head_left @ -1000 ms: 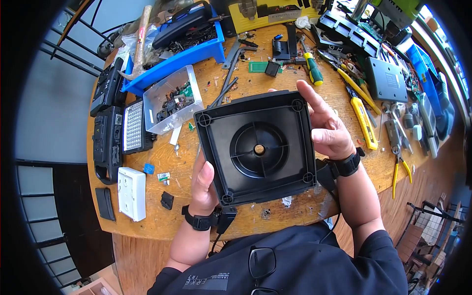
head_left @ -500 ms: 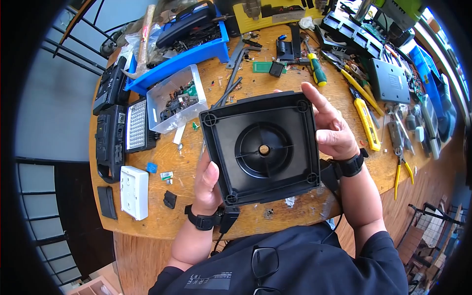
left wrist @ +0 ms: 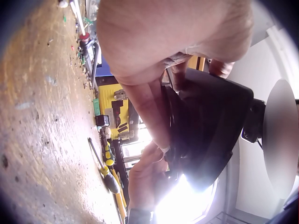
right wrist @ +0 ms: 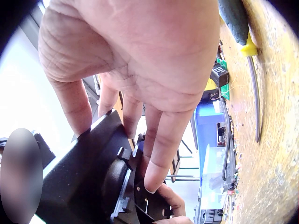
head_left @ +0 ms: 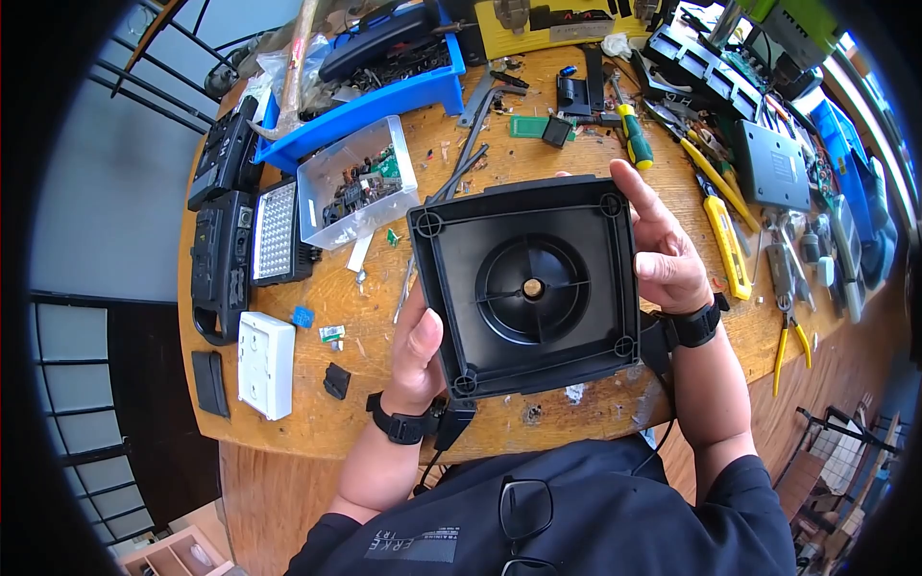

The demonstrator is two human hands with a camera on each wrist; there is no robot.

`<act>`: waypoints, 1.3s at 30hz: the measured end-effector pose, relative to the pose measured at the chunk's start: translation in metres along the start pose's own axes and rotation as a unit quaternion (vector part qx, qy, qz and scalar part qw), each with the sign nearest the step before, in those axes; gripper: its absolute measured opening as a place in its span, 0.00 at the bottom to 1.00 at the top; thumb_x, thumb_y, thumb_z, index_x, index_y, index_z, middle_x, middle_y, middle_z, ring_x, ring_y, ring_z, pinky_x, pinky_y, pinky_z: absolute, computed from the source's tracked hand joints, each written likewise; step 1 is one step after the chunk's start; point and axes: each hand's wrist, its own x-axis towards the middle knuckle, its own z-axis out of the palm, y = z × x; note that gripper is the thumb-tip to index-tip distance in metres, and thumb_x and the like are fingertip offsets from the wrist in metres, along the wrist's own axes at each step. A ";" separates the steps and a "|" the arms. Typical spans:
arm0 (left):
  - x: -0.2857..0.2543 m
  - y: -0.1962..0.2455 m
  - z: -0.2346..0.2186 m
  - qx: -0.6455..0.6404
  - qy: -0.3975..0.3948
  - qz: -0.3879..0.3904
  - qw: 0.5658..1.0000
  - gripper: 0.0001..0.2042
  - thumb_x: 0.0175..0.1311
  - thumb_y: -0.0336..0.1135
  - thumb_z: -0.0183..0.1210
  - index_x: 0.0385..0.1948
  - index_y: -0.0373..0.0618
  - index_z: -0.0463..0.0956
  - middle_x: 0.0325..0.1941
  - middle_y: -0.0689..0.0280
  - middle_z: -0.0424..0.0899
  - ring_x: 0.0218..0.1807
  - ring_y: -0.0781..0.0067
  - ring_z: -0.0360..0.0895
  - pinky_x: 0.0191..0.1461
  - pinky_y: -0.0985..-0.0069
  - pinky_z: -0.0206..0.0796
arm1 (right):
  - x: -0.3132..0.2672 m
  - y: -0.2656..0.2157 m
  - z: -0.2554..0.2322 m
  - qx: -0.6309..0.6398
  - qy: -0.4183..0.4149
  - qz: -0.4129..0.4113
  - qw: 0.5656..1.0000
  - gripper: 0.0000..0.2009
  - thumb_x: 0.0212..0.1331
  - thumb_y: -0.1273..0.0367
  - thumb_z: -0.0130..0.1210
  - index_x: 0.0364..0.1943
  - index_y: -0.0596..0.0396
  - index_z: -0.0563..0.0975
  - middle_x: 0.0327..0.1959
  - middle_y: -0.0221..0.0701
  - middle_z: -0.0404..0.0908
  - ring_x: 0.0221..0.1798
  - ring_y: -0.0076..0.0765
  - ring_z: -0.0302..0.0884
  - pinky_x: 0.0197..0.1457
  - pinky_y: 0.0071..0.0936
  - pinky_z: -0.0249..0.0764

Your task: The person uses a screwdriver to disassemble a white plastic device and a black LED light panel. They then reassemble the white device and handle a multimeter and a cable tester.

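Observation:
A square black plastic housing (head_left: 461, 278) is held up over the workbench, its hollow side toward the head camera. It has a ribbed round recess with a hole in the middle and a ringed post in each corner. My left hand (head_left: 417, 357) grips the left side, thumb at the rim and fingers mostly hidden behind. On the opposite side my right hand (head_left: 669, 259) holds it, thumb against the edge and the index finger stretched up beside the corner. The right wrist view shows small clips along the housing's edge (right wrist: 122, 186) and fingers reaching to its underside.
On the wooden bench (head_left: 567, 422) lie a screwdriver (head_left: 635, 136), a yellow utility knife (head_left: 727, 248) and pliers (head_left: 789, 331). A clear bin (head_left: 357, 187) of small parts stands behind left, near a blue crate (head_left: 370, 113) with a hammer (head_left: 298, 72). A white box (head_left: 266, 367) is at left.
The whole head view has shifted, so bench and housing appear a little farther right. Both hands keep the same hold on the housing.

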 end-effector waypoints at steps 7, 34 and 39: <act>0.000 0.000 0.000 -0.009 -0.005 0.001 1.000 0.44 0.58 0.59 0.58 0.67 0.35 0.52 0.65 0.54 0.65 0.65 0.64 0.67 0.65 0.69 0.62 | -0.002 -0.001 -0.001 -0.002 -0.003 -0.002 1.000 0.45 0.51 0.73 0.63 0.72 0.57 0.48 0.66 0.44 0.65 0.67 0.37 0.64 0.69 0.33 0.58; 0.012 -0.014 -0.004 -0.079 -0.055 -0.005 0.995 0.24 0.75 0.43 0.40 0.67 0.38 0.55 0.65 0.58 0.68 0.65 0.67 0.67 0.67 0.71 0.60 | 0.002 0.007 -0.009 -0.060 -0.081 0.111 0.989 0.15 0.47 0.65 0.71 0.32 0.59 0.78 0.34 0.24 0.77 0.39 0.18 0.72 0.42 0.17 0.68; 0.014 -0.019 0.003 -0.024 -0.033 0.006 0.999 0.21 0.75 0.38 0.41 0.67 0.41 0.56 0.64 0.62 0.69 0.64 0.73 0.67 0.67 0.75 0.59 | 0.002 0.000 -0.001 -0.057 -0.058 0.117 0.990 0.13 0.48 0.68 0.70 0.26 0.56 0.74 0.30 0.22 0.72 0.35 0.18 0.68 0.40 0.18 0.64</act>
